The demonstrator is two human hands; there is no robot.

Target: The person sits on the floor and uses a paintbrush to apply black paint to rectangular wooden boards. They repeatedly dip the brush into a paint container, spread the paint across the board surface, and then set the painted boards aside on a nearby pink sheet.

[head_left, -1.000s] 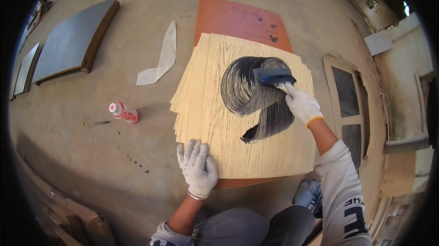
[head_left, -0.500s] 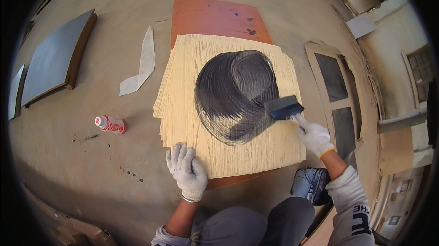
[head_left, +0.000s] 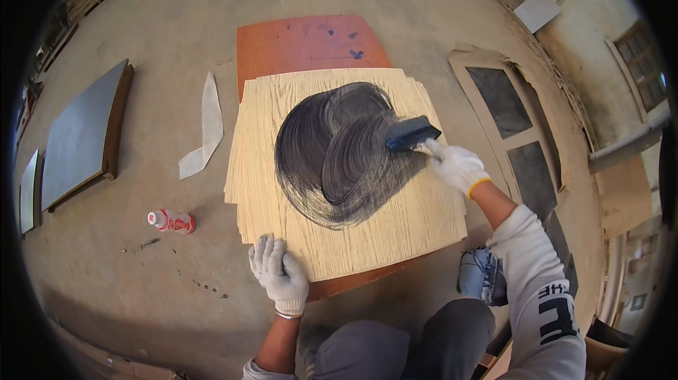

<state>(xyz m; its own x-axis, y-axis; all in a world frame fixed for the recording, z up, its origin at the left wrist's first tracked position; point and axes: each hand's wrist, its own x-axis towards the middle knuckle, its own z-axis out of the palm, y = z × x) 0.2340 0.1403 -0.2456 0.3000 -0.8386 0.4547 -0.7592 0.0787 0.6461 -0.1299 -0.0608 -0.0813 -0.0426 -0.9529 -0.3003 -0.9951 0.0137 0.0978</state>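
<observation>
Brush is held by its handle in the right hand, whose gloved fingers are wrapped around it. Its blue head is set to the far left of that hand, at the right side of the black paint; most of the paint is thus found to the left of the brush. The head's long axis is laid roughly left to right, the right end tilted slightly to the far side. Beneath, the sheet is carried on a red board. By the sheet's near left corner the left hand is rested, fingers stretched out side by side, nothing seen pinched; from the brush it is kept well apart.
</observation>
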